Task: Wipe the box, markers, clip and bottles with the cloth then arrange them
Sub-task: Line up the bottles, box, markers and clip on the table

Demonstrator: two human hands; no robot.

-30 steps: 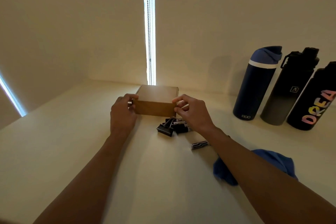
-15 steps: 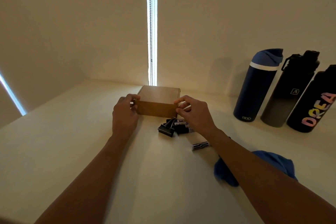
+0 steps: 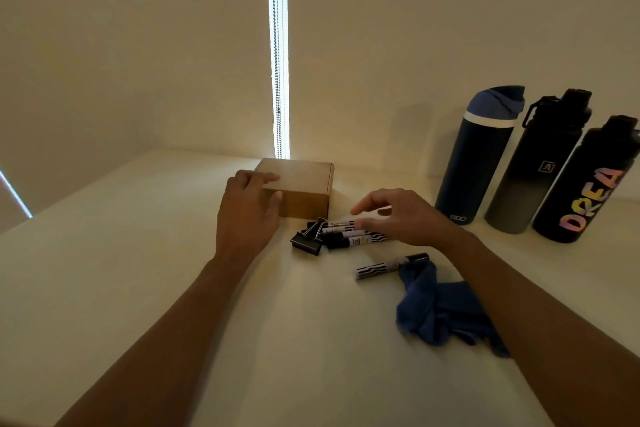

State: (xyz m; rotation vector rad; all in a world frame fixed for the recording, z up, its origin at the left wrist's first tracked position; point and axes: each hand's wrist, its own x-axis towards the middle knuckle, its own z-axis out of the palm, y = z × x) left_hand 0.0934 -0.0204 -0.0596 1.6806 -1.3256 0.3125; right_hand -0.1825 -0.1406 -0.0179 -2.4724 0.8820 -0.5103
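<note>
While left hand (image 3: 247, 215) grips box (image 3: 298, 189), right hand (image 3: 401, 218) hovers spread, seemingly empty, over markers (image 3: 349, 236); a nudge could roll them.

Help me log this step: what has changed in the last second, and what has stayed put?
The right hand has let go of the brown cardboard box and moved right, now open above the cluster of black-and-white markers. The left hand still holds the box's left end. The black binder clip, the crumpled blue cloth and the three dark bottles have not moved.
</note>
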